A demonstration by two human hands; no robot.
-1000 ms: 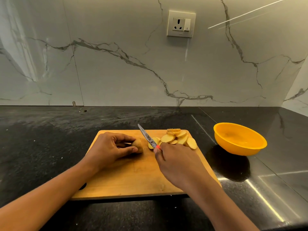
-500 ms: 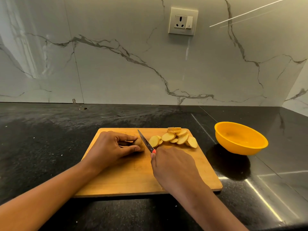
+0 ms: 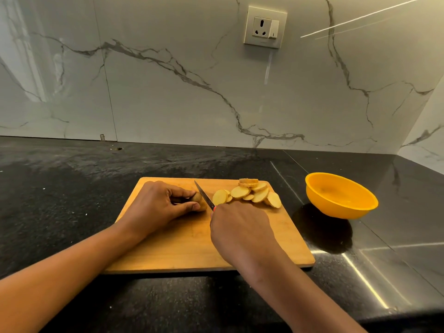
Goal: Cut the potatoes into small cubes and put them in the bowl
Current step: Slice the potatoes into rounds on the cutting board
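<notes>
A brown potato end (image 3: 201,202) is pinned by the left hand (image 3: 157,207) on the wooden cutting board (image 3: 182,246); a small steel-bladed knife (image 3: 204,195) is gripped in the right hand (image 3: 240,233).

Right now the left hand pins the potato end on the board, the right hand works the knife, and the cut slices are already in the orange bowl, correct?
Not quite. The head view shows the slices lying on the board, beside the knife, and the orange bowl looks empty. The left hand does pin the potato end; the right hand holds the knife.
</notes>
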